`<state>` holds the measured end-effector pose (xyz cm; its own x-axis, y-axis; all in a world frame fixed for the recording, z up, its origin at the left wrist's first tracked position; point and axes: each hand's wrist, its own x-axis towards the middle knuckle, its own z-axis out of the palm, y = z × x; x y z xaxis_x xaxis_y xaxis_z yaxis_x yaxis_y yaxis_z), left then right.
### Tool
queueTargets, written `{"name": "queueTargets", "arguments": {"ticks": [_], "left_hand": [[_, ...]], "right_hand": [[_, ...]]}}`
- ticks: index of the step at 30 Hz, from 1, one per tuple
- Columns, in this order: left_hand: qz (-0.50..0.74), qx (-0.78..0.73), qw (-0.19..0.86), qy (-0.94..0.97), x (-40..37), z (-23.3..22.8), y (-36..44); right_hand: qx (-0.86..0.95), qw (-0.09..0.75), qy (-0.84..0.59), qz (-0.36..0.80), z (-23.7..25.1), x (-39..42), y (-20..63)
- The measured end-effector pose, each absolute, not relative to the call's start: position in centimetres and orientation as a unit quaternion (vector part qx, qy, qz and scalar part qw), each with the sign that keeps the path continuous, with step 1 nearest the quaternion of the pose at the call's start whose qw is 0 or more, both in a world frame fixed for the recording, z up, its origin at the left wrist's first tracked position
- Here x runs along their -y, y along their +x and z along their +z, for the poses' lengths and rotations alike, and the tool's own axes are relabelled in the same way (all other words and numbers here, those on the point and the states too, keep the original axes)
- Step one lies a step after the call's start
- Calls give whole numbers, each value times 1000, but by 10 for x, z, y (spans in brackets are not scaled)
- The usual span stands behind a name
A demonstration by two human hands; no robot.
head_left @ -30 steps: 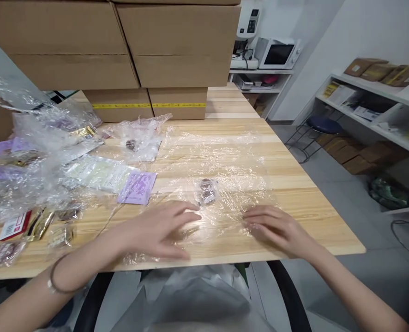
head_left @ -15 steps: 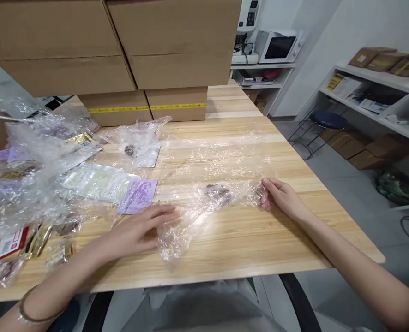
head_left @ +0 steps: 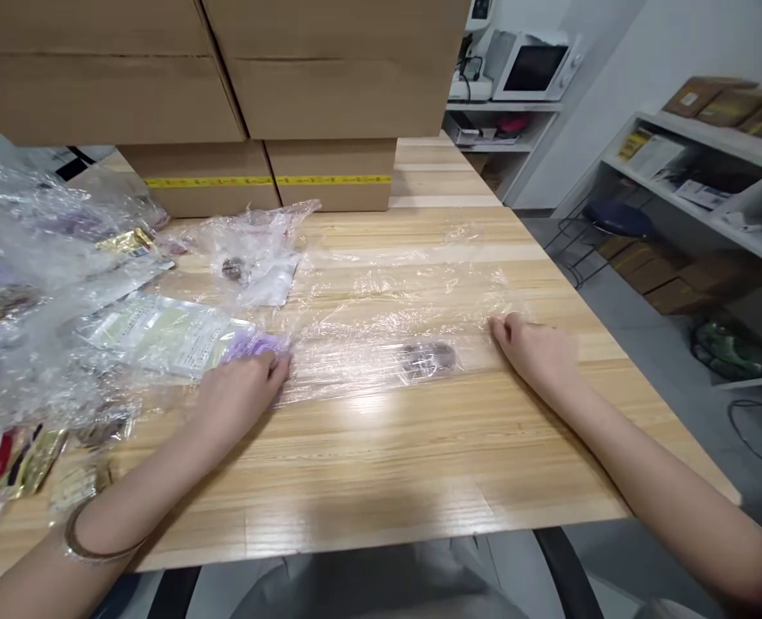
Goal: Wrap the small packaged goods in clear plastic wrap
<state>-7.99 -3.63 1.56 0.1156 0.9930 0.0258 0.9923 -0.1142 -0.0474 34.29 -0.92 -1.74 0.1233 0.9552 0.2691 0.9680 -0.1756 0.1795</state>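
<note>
A sheet of clear plastic film [head_left: 348, 365] lies stretched across the wooden table between my two hands. Under or inside its near part shows a small dark oblong item [head_left: 427, 359], blurred by the film's glare. My left hand [head_left: 242, 387] is closed on the film's left end, next to a purple packet [head_left: 252, 342]. At the right end, my right hand [head_left: 536, 348] pinches the film with thumb and fingers together. The film's far part spreads in loose wrinkles over the table.
Crumpled clear wrap and packets [head_left: 46, 327] crowd the table's left side, with a pale green pouch [head_left: 168, 334] and gold packets [head_left: 36, 464] among them. Cardboard boxes [head_left: 329, 94] stand stacked at the back. Beyond the right edge are a stool [head_left: 619, 219] and shelves.
The film's near edge, bunched before, is now pulled taut and flat over the dark item. My left hand moved left and closed; my right hand shifted slightly right.
</note>
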Motion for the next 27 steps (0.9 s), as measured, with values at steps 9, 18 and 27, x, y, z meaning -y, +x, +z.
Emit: {"name": "queueTargets", "arguments": {"ticks": [9, 18, 27], "left_hand": [[-113, 273, -57, -954, 45, 6, -81], [-101, 404, -231, -879, 17, 8, -116], [-254, 606, -322, -681, 9, 17, -118]], "right_hand": [[927, 170, -334, 8, 4, 44, 347], [862, 141, -473, 116, -11, 28, 371], [645, 312, -626, 307, -5, 19, 376]]}}
